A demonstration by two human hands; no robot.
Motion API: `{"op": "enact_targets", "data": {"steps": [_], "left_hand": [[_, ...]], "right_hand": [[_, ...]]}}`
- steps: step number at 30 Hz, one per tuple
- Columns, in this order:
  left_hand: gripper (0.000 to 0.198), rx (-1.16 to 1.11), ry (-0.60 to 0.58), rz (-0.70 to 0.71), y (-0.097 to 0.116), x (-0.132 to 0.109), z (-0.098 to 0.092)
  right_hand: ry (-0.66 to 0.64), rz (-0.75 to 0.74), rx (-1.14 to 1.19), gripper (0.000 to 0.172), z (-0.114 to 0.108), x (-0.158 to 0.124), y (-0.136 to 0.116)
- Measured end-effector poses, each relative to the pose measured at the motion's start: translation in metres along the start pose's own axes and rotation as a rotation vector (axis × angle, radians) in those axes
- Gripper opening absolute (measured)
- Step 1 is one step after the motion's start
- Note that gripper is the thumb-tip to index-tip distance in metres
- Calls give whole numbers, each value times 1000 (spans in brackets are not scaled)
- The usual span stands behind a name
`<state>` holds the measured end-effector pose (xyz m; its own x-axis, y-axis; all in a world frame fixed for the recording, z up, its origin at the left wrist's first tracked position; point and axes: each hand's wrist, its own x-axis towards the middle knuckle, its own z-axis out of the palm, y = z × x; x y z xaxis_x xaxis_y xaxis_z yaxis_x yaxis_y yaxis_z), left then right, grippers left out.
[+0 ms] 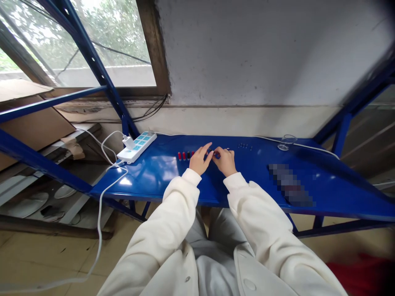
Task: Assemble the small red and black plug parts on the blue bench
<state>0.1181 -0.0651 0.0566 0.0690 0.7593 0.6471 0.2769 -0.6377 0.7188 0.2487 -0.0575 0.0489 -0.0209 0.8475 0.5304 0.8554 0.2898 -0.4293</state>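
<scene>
Over the middle of the blue table (pixel 163 181), my left hand (pixel 199 160) and my right hand (pixel 226 160) meet at the fingertips. My left thumb and forefinger close toward a small dark piece (pixel 210 149), too small to name. The right fingers are pinched together beside it; what they hold is hidden. Left of my left hand stands a row of small red cylinders (pixel 184 156) and a black cylinder (pixel 188 155) with metallic ends, partly covered by that hand. Several tiny metal parts (pixel 243 146), like screws, lie beyond my right hand.
A white power strip (pixel 138 147) with a plugged-in charger (pixel 128 142) sits at the table's left end, its cable hanging over the edge. A clear cup (pixel 286 142) is at the back right. A blurred dark object (pixel 290 185) lies on the right. Blue frame posts (pixel 342 133) flank the table.
</scene>
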Motion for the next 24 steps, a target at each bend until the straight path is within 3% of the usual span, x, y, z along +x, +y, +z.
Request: {"op": "enact_targets", "data": {"steps": [4, 9, 14, 24], "left_hand": [[23, 15, -55, 32, -21, -8, 12], [21, -117, -30, -154, -41, -14, 13], [20, -239, -11, -255, -44, -14, 13], [22, -324, -64, -275, -43, -15, 13]], "right_hand": [[28, -28, -27, 11, 6, -9, 11], [89, 12, 267, 19, 15, -15, 18], [43, 128, 558, 26, 17, -19, 18], [-34, 142, 503, 44, 19, -20, 20]]}}
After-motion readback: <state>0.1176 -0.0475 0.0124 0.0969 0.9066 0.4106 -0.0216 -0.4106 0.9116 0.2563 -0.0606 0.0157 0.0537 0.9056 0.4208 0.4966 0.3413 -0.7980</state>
